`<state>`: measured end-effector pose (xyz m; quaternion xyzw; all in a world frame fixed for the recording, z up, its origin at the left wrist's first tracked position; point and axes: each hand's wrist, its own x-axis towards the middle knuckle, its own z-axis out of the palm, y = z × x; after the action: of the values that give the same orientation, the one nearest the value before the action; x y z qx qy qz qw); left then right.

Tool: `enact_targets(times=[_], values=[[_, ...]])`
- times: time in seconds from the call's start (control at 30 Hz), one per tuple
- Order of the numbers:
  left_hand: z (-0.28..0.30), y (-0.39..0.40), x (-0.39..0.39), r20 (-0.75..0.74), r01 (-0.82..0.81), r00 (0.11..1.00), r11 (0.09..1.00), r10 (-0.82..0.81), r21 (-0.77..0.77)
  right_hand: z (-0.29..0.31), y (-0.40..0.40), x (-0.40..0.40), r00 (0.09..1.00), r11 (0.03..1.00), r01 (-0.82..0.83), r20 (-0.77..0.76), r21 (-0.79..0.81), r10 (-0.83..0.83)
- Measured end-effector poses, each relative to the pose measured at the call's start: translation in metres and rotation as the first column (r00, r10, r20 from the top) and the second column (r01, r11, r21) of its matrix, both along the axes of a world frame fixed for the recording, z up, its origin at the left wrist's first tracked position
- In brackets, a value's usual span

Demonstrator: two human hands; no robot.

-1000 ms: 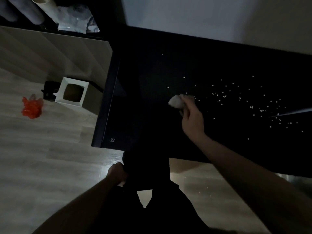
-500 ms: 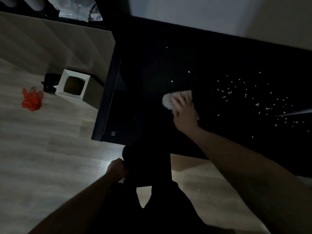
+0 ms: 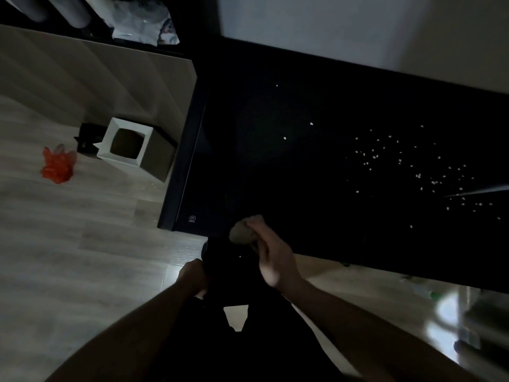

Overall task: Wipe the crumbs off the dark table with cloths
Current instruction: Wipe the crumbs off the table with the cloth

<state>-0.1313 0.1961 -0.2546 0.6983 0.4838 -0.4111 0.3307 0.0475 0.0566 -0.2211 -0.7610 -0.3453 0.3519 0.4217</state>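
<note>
The dark table (image 3: 316,175) fills the upper right of the view. White crumbs (image 3: 399,161) lie scattered over its right half, with a few single ones nearer the middle. My right hand (image 3: 271,255) is at the table's near edge, pressing a pale cloth (image 3: 242,232) against the rim. Just below that edge, my left hand (image 3: 192,279) grips a dark object (image 3: 228,268), possibly a dark cloth or bag; it is too dim to tell which. One crumb shows against it.
A white-rimmed square bin (image 3: 129,144) stands on the wooden floor left of the table, with a small black object (image 3: 86,136) and a red plastic bag (image 3: 56,165) beside it. A pale wall runs behind the table. Blurred bright items sit at the lower right.
My right hand has dragged the pale cloth from the middle of the table toward me to its near edge. The left hand has stayed below the edge with the dark object.
</note>
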Motion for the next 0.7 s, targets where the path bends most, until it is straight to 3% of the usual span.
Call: enact_targets(times=[0.17, 0.43, 0.53, 0.6, 0.7], values=[[0.0, 0.006, -0.002, -0.002, -0.019, 1.0, 1.0, 0.019, -0.007, 0.021, 0.048, 0.094, 0.958, 0.973, 0.212, 0.178, 0.093, -0.226], [-0.004, 0.01, -0.006, 0.007, -0.034, 0.999, 0.999, 0.034, 0.014, -0.003, 0.122, 0.264, 0.833, 0.92, 0.391, 0.433, -0.022, -0.344], [-0.009, 0.011, -0.01, 0.015, -0.012, 1.0, 1.0, 0.012, 0.015, -0.02, 0.143, 0.299, 0.871, 0.93, 0.276, 0.472, -0.244, -0.135], [-0.011, 0.01, -0.014, 0.024, -0.017, 1.0, 1.0, 0.017, 0.013, -0.032, 0.153, 0.304, 0.877, 0.869, 0.181, 0.475, -0.461, 0.069], [-0.011, 0.009, -0.015, 0.033, -0.028, 0.999, 0.999, 0.027, 0.026, -0.037, 0.158, 0.279, 0.843, 0.831, 0.188, 0.52, -0.524, 0.138]])
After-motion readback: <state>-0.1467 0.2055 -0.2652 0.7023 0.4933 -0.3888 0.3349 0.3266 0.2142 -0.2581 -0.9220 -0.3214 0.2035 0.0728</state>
